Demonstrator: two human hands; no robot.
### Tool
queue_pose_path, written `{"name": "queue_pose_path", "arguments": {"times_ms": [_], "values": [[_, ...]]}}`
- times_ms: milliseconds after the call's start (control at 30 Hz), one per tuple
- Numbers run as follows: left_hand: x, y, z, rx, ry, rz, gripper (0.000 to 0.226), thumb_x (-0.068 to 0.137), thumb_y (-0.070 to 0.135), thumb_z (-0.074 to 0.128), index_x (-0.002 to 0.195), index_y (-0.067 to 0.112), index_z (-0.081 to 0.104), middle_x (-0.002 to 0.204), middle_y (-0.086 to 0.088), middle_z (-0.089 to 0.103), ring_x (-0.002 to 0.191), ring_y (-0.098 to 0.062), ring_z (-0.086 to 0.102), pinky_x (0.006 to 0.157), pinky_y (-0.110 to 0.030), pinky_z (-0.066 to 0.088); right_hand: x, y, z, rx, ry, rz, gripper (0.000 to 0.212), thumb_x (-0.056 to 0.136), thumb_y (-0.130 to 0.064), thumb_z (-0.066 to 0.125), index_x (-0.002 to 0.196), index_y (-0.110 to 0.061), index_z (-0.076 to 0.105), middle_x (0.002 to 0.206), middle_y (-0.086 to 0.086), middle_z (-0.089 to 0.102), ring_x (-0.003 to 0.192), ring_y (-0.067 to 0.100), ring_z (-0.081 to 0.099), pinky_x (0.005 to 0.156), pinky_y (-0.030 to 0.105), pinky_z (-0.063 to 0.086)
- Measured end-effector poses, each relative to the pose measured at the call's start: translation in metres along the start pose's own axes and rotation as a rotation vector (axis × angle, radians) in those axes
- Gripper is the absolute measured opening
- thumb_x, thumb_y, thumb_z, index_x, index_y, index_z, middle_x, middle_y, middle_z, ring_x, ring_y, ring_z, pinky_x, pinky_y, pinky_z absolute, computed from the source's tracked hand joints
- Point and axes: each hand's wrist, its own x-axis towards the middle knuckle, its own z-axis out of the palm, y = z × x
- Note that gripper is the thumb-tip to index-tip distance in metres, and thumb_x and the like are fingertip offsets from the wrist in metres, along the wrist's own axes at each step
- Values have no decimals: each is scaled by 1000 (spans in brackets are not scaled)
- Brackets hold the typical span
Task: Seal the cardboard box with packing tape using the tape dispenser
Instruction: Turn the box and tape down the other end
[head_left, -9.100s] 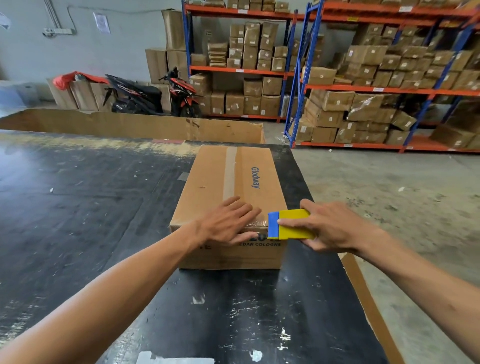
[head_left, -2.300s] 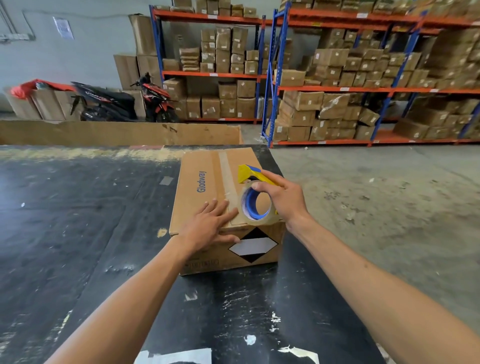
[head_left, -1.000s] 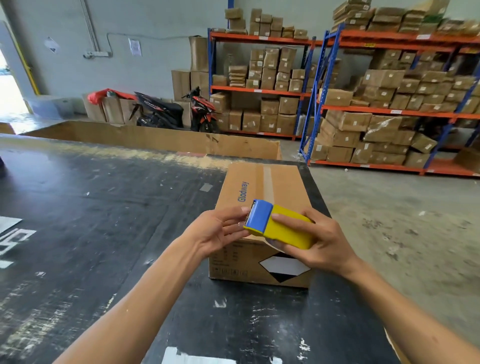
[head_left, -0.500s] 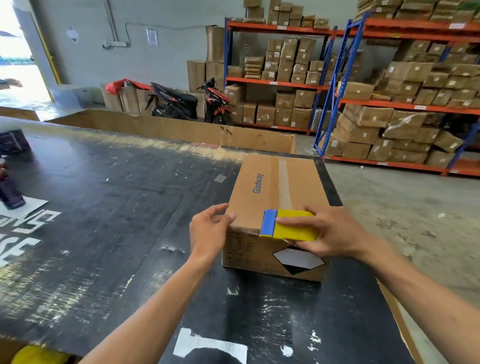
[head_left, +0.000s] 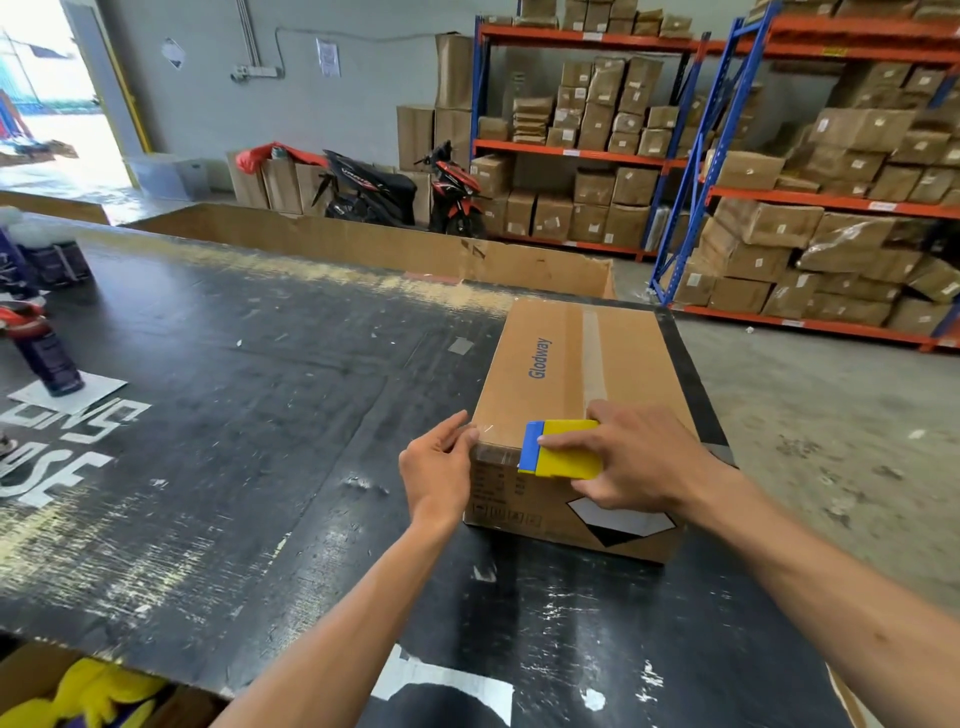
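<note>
Warehouse daylight comes in through an open doorway at far left, and a scuffed black table fills the foreground. On its left edge stand a dark spray can on a white sheet and some wrapped bottles behind it. Below the table's near edge, something yellow lies in an open carton. Farther back, two parked scooters stand against the grey wall.

Toward the table's right side sits the cardboard box, printed "Glodway", with a strip of clear tape along its top seam. The left hand is at the box's near left corner, thumb and fingertips pressing the tape end onto the cardboard. Beside it, the right hand grips the tape dispenser, yellow with a blue front, fingers curled around it, holding it against the box's near top edge. Right of the table, blue-and-orange shelving racks hold stacked brown cartons above a concrete floor.
</note>
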Motion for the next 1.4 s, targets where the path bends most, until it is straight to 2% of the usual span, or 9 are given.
{"name": "queue_pose_path", "arguments": {"times_ms": [400,533,600,733,867,967,1133,1300,1400], "values": [[4,-11,-2,-90,-27,-9,49,87,15,77,134,13,62,110,6,75,96,8,68,101,-30,52,10,-11,-11,-40,-81,61,56,85,-58,54,140,-54,44,95,-2,52,88,21,59,66,30,36],[16,-22,-17,-134,-172,-27,72,87,17,78,149,14,43,85,35,70,110,-3,67,101,-34,52,11,-11,-11,-18,-83,74,56,85,-58,54,141,-53,44,90,-5,41,78,16,47,65,31,34],[23,-25,-27,-112,-241,-12,67,91,13,72,151,15,41,92,22,75,107,-7,69,99,-33,54,10,-11,-10,-17,-85,72,56,86,-58,54,141,-53,43,92,-5,43,78,15,44,65,30,34],[36,-20,-34,180,-224,458,53,98,11,62,148,16,45,150,-4,50,128,10,48,106,-15,40,10,-11,-10,4,-92,78,56,87,-57,54,141,-53,43,100,-3,52,85,17,52,66,29,35],[63,-17,-16,649,-443,1104,52,106,31,44,153,10,36,162,-9,28,150,-15,27,124,-38,18,13,-10,-12,11,-100,88,56,86,-58,55,140,-53,44,91,-7,42,80,14,45,67,29,34],[78,-29,-11,893,-719,1071,55,109,39,33,159,20,20,166,0,12,153,-9,7,126,-35,3,13,-10,-13,5,-96,101,56,84,-59,56,139,-54,46,93,-5,48,91,19,57,67,30,33],[80,-33,-8,912,-759,1003,56,107,40,37,157,17,28,163,-3,24,147,-6,7,118,-15,-10,15,-11,-11,17,-88,91,56,85,-59,56,140,-53,45,104,-2,56,95,21,59,67,30,34],[95,-19,-10,1057,-814,1170,71,103,59,13,156,14,28,162,-7,30,150,-20,26,125,-37,5,16,-11,-11,10,-109,100,57,85,-59,56,140,-54,44,102,-3,55,94,19,58,68,30,35],[103,-4,-3,1137,-889,1262,79,101,62,14,159,9,16,165,-11,17,152,-22,15,125,-36,-1,19,-9,-11,14,-111,104,55,84,-59,56,138,-54,46,102,-3,56,96,20,59,68,30,34]]}}
